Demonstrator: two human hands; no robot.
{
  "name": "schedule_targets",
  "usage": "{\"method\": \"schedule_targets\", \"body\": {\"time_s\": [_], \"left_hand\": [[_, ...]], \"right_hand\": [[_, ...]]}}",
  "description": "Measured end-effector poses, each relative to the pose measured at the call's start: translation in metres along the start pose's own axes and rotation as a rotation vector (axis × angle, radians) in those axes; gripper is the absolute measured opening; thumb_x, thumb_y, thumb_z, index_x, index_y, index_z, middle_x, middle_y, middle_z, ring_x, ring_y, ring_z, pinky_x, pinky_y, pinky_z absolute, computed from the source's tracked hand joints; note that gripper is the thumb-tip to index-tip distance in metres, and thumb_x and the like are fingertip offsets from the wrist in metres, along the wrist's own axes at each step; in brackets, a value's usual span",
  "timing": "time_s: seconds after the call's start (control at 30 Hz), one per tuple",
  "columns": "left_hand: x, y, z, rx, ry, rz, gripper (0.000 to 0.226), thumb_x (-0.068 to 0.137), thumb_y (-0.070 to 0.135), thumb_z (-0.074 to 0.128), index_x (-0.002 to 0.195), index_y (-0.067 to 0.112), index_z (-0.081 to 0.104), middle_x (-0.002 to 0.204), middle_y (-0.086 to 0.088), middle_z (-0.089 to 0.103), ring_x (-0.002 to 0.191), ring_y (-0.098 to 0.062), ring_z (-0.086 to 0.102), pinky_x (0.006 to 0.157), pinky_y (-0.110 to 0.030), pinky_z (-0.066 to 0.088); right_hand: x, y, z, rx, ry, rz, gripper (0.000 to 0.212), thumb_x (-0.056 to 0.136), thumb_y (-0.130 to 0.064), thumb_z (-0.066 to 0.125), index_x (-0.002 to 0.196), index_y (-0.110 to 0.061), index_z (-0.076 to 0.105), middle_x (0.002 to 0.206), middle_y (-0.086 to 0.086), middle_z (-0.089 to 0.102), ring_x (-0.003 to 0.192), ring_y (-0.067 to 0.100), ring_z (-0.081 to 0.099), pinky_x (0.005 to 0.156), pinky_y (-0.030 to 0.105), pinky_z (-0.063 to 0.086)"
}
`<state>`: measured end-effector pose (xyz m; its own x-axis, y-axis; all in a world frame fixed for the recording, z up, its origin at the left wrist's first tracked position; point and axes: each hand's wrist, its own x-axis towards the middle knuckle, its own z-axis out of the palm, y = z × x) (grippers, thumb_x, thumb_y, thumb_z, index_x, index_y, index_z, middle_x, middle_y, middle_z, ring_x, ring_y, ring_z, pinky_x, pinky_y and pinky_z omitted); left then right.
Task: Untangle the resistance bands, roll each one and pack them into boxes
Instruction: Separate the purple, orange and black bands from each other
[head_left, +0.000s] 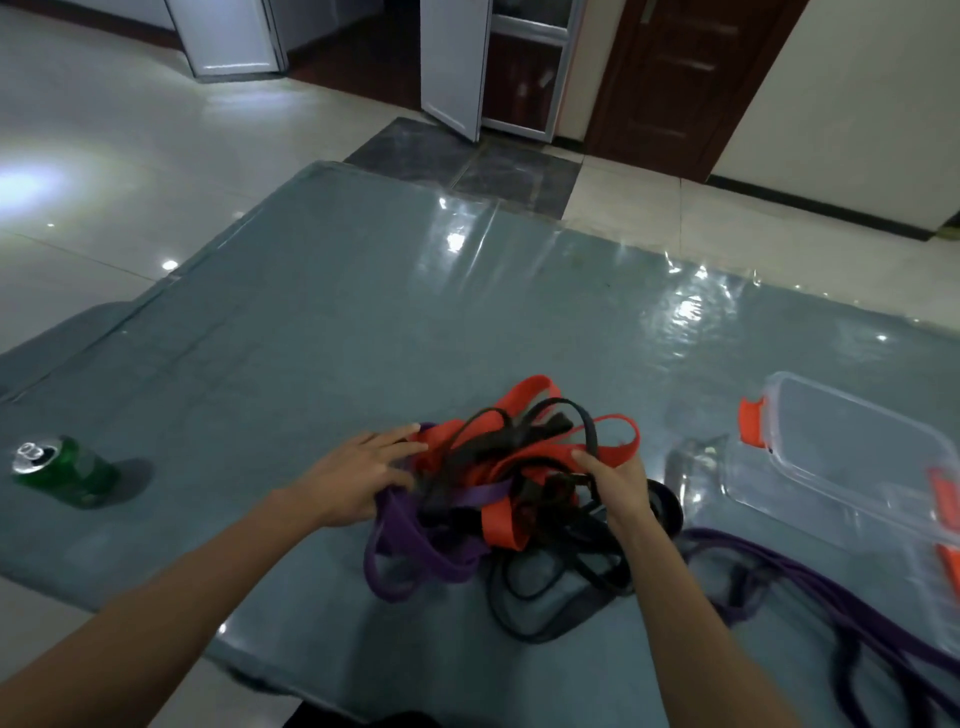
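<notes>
A tangled heap of resistance bands lies near the front of the table: an orange band (527, 400), a purple band (410, 558) and thin black bands (540, 587) all knotted together. My left hand (358, 480) rests on the heap's left side, fingers spread across the bands. On the heap's right side, my right hand (618, 488) has its fingers curled into the black and orange strands. A second purple band (810, 587) trails loose toward the right front corner. A clear plastic box (841, 447) with orange clips stands at the right.
A green drink can (65, 470) stands upright near the table's left edge. The table (322, 332) has a glossy grey-blue cover. Beyond it are a tiled floor, white cabinet doors and a dark wooden door.
</notes>
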<state>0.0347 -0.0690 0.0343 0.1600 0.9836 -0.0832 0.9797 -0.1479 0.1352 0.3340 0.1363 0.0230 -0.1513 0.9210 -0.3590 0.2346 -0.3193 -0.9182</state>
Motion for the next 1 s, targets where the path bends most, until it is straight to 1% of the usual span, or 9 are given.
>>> {"method": "schedule_targets", "body": {"time_s": [0.1, 0.17, 0.23, 0.37, 0.47, 0.57, 0.73, 0.9, 1.0], "left_hand": [[-0.006, -0.008, 0.011, 0.041, -0.095, -0.056, 0.063, 0.082, 0.019, 0.065, 0.138, 0.042, 0.052, 0.167, 0.001, 0.013, 0.155, -0.020, -0.002, 0.111, -0.043, 0.037], [-0.010, -0.013, 0.014, 0.083, -0.222, -0.092, 0.080, 0.089, 0.014, 0.059, 0.155, 0.041, 0.023, 0.166, 0.003, -0.015, 0.151, -0.019, -0.023, 0.116, -0.042, 0.026], [-0.010, -0.017, 0.012, 0.086, -0.307, -0.100, 0.091, 0.088, 0.004, 0.055, 0.158, 0.040, 0.010, 0.165, 0.008, -0.019, 0.149, -0.016, -0.025, 0.118, -0.042, 0.024], [-0.003, -0.025, 0.024, -0.214, -0.262, -0.119, 0.093, 0.072, -0.006, 0.048, 0.156, 0.029, 0.028, 0.164, 0.006, 0.021, 0.154, -0.018, 0.011, 0.121, -0.036, 0.027], [0.007, -0.018, 0.036, -0.375, -0.102, -0.168, 0.081, 0.072, 0.014, 0.048, 0.152, 0.024, 0.040, 0.151, -0.002, 0.047, 0.142, -0.021, 0.039, 0.118, -0.029, 0.030], [0.020, -0.008, 0.048, -0.291, -0.057, -0.224, 0.073, 0.083, 0.056, 0.047, 0.151, 0.030, 0.039, 0.146, 0.003, 0.044, 0.138, -0.020, 0.036, 0.112, -0.043, 0.038], [0.034, 0.001, 0.068, -0.127, -0.108, -0.324, 0.072, 0.085, 0.058, 0.062, 0.149, 0.031, 0.042, 0.143, 0.001, 0.042, 0.137, -0.025, 0.033, 0.100, -0.048, 0.043], [0.034, -0.001, 0.080, -0.061, 0.076, -0.291, 0.038, 0.077, 0.043, 0.074, 0.113, 0.029, 0.071, 0.115, 0.003, 0.061, 0.119, -0.023, 0.044, 0.081, -0.046, 0.049], [0.026, -0.003, 0.085, -0.058, 0.135, -0.218, 0.029, 0.079, 0.047, 0.062, 0.097, 0.028, 0.073, 0.105, 0.004, 0.063, 0.114, -0.024, 0.050, 0.080, -0.045, 0.049]], "right_hand": [[0.004, 0.016, -0.003, -0.087, 0.041, 0.039, 0.097, 0.074, -0.013, 0.085, 0.152, -0.008, 0.028, 0.127, 0.004, 0.061, 0.113, 0.022, 0.062, 0.101, 0.043, 0.049], [0.001, 0.021, -0.003, -0.248, 0.134, -0.001, 0.120, 0.074, -0.018, 0.085, 0.158, -0.010, 0.000, 0.153, 0.010, 0.037, 0.139, 0.025, 0.040, 0.115, 0.043, 0.036], [-0.006, 0.020, -0.001, -0.405, 0.180, -0.134, 0.120, 0.072, -0.020, 0.086, 0.158, -0.009, 0.003, 0.163, 0.014, 0.020, 0.150, 0.028, 0.022, 0.122, 0.044, 0.023], [-0.012, 0.023, 0.014, -0.689, 0.157, -0.401, 0.099, 0.077, -0.012, 0.080, 0.156, -0.005, 0.020, 0.161, 0.019, 0.022, 0.150, 0.034, 0.018, 0.122, 0.042, 0.015], [-0.010, 0.026, 0.028, -0.832, -0.002, -0.538, 0.075, 0.085, -0.011, 0.070, 0.152, -0.009, 0.036, 0.160, 0.015, 0.028, 0.148, 0.034, 0.023, 0.123, 0.044, 0.020], [-0.007, 0.017, 0.042, -0.929, -0.151, -0.639, 0.062, 0.090, -0.005, 0.061, 0.149, -0.013, 0.043, 0.159, 0.010, 0.032, 0.148, 0.029, 0.026, 0.121, 0.047, 0.026], [0.016, -0.003, 0.054, -1.284, -0.381, -0.804, 0.091, 0.077, 0.009, 0.059, 0.157, -0.022, 0.026, 0.166, 0.006, 0.015, 0.153, 0.026, 0.014, 0.120, 0.046, 0.023], [0.047, -0.014, 0.070, -1.591, -0.486, -0.898, 0.098, 0.080, -0.001, 0.064, 0.159, -0.024, 0.011, 0.167, 0.005, 0.000, 0.154, 0.028, -0.001, 0.123, 0.047, 0.011], [0.061, -0.020, 0.093, -1.707, -0.613, -0.968, 0.100, 0.080, -0.001, 0.063, 0.160, -0.023, 0.006, 0.167, 0.006, -0.004, 0.154, 0.030, -0.006, 0.124, 0.048, 0.004]]}}
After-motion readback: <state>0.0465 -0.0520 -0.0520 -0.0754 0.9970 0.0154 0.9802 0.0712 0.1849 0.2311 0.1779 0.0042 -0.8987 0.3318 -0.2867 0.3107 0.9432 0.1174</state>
